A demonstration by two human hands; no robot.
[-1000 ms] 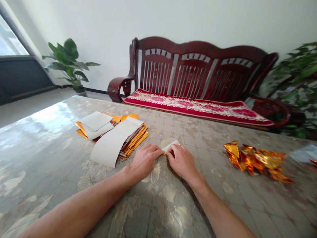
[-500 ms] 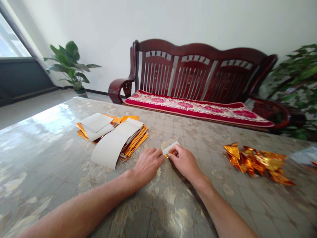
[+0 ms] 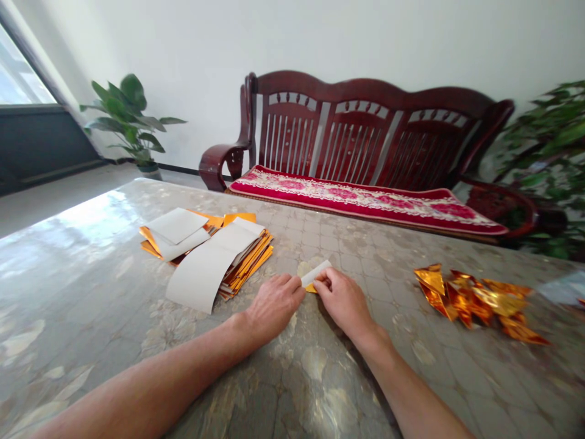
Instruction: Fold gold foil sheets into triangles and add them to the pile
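Between my hands a small sheet of gold foil paper (image 3: 315,273) lies on the table, its white back up and a gold strip folded over along the near edge. My left hand (image 3: 277,302) has its fingers closed together on the sheet's left end. Fingers of my right hand (image 3: 340,296) are pinched at the gold fold on the right side. A stack of white-backed gold paper sheets (image 3: 212,253) is spread out to the left of my left hand. Several folded gold foil pieces (image 3: 475,299) sit in a heap far to the right of my right hand.
The table (image 3: 114,329) has a glossy patterned cover. Behind it stands a dark red wooden bench (image 3: 356,140) with a red floral cushion (image 3: 342,194). A potted plant (image 3: 130,122) is at the back left, leafy greenery (image 3: 548,158) at the right. Clear plastic (image 3: 562,285) lies at the right edge.
My right fingers have shifted slightly right along the fold, and more of the gold strip shows. My left hand stays in nearly the same place.
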